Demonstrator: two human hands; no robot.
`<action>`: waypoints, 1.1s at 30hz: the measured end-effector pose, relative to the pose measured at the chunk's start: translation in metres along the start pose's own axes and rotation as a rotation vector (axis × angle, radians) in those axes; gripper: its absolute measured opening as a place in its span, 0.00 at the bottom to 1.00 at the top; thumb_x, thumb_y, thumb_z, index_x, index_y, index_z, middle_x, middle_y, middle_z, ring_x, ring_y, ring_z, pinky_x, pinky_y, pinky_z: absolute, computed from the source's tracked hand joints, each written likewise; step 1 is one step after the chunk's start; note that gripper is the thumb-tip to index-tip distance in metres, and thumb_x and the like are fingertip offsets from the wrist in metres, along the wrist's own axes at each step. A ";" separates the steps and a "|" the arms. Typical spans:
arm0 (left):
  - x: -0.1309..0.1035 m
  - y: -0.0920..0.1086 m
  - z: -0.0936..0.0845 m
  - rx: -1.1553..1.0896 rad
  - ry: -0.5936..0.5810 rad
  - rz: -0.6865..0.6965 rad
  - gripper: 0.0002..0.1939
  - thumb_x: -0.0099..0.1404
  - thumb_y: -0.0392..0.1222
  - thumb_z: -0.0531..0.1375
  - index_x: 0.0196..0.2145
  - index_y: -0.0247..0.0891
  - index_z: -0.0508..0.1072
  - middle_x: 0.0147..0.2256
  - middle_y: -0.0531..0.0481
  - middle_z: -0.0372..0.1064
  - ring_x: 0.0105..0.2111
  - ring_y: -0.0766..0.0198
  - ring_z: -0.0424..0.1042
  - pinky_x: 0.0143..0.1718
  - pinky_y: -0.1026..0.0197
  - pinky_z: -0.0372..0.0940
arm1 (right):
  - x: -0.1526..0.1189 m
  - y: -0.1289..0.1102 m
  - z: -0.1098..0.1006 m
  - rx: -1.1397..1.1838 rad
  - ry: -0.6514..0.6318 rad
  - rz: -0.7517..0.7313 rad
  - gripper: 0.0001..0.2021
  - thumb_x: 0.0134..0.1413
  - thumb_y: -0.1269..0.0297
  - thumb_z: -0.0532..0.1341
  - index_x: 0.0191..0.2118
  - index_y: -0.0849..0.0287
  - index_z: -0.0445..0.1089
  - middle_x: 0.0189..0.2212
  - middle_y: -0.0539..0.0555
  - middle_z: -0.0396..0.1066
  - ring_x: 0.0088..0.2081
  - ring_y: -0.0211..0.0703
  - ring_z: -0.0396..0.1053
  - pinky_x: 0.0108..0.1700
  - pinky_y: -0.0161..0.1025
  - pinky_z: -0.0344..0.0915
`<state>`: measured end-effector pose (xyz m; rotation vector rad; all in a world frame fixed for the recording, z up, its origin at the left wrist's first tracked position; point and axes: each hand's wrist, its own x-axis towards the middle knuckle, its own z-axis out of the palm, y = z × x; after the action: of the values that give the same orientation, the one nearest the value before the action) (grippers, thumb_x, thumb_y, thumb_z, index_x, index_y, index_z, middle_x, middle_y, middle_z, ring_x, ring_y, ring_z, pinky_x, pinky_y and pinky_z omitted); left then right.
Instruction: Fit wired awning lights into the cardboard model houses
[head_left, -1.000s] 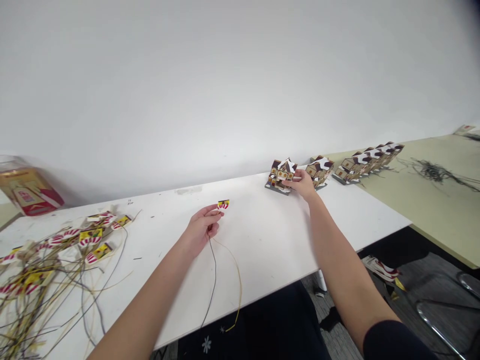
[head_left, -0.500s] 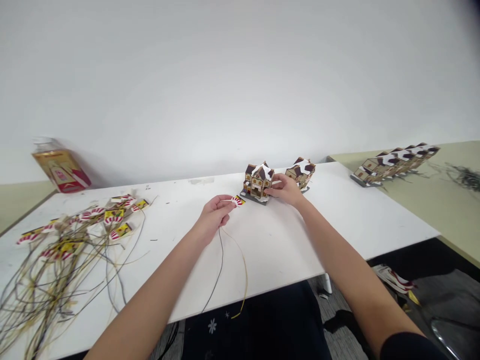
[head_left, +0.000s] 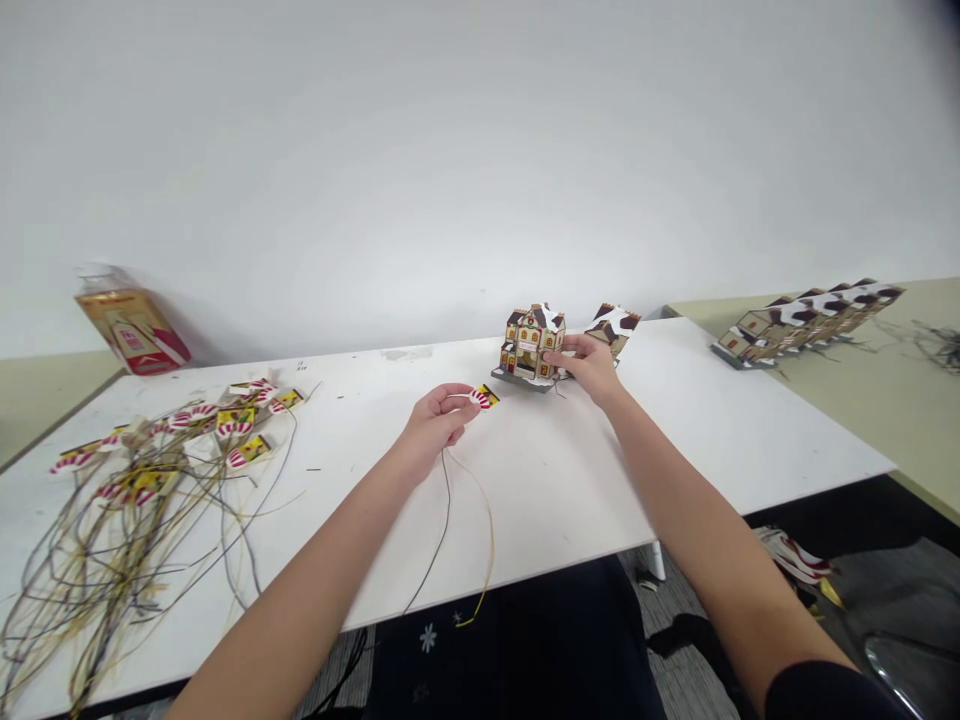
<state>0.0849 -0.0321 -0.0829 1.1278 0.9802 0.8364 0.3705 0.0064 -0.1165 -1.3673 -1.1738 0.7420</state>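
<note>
My left hand [head_left: 439, 425] pinches a small red, white and yellow awning piece [head_left: 485, 398], from which a black and a yellow wire hang over the table's front edge. To its right, my right hand [head_left: 589, 367] grips the right side of a model house [head_left: 529, 345] with a snowy roof and grey base. The house looks slightly raised off the white table [head_left: 570, 500], with a short dark wire under its right side. Behind my right hand stands a second model house [head_left: 616, 325], partly hidden.
A pile of awning pieces [head_left: 236, 420] with tangled wires [head_left: 112, 560] covers the table's left part. Behind it a gold and red bottle [head_left: 135, 325] leans near the wall. At the right, a row of model houses [head_left: 806, 320] and dark wires [head_left: 949, 348] lie on a beige surface [head_left: 847, 400].
The house in my right hand has been lifted a little and turned to face front more. My left hand still holds the awning piece. The view has shifted slightly.
</note>
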 end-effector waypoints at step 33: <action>-0.001 -0.001 0.001 0.157 -0.005 0.130 0.27 0.50 0.50 0.70 0.46 0.37 0.71 0.39 0.49 0.71 0.21 0.77 0.56 0.22 0.67 0.48 | -0.027 -0.006 0.036 0.126 -0.446 -0.102 0.32 0.37 0.58 0.75 0.51 0.56 0.67 0.53 0.59 0.69 0.52 0.51 0.70 0.54 0.52 0.68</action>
<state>0.0855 -0.0341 -0.0839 1.3390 0.9894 0.8714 0.3281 -0.0073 -0.1225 -1.0561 -1.5028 1.0622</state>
